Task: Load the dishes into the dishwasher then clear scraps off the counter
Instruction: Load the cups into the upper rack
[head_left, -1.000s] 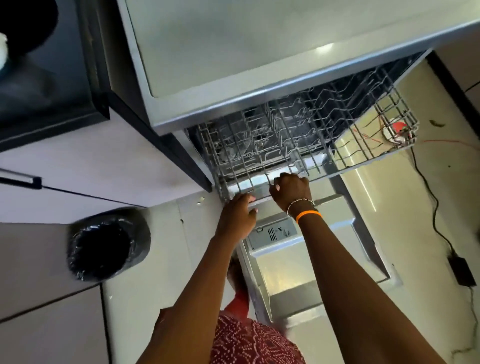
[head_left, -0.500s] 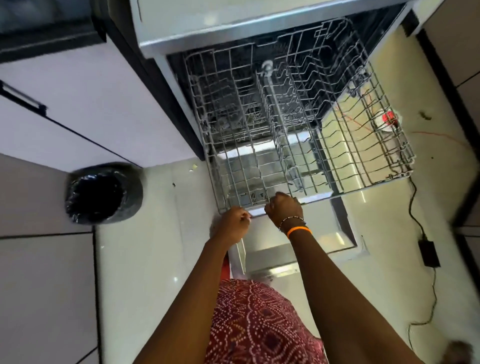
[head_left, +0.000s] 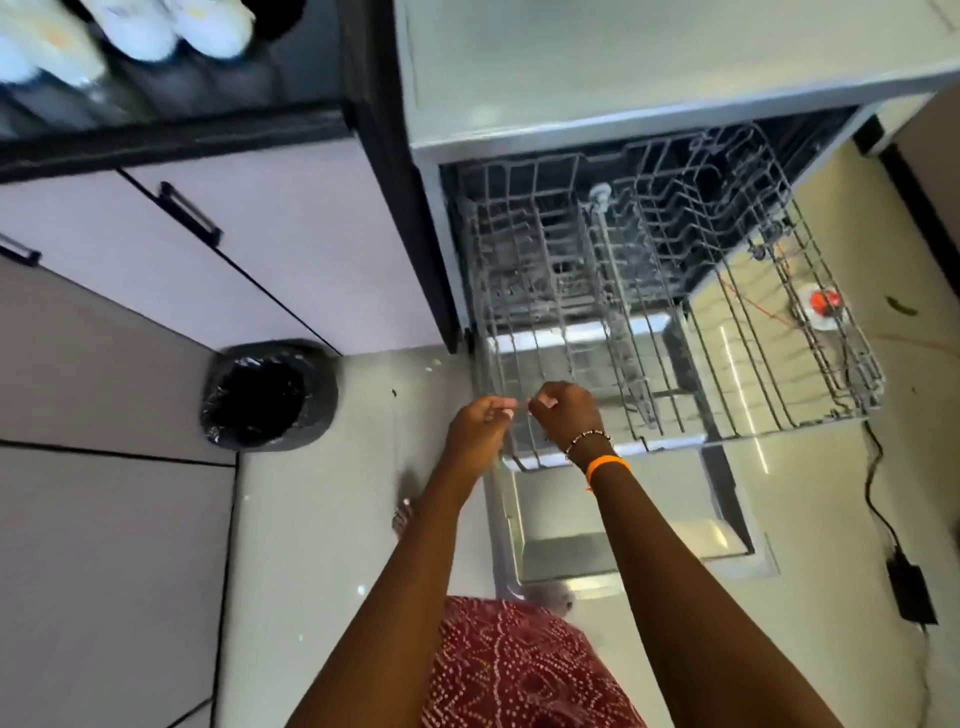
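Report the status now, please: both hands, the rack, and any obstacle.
Left hand and right hand curled at the front edge of the rack. Rack pulled out, no dishes visible in it. Nothing blocking it.

A home kitchen, seen from where you stand at the open dishwasher.

Just beyond your fingers the wire rack is pulled out of the dishwasher over its dropped door. Off to the left of your fingers run pale cabinet fronts with dark handles under a black counter edge, and a bin lined with a black bag stands on the glossy tiled floor.
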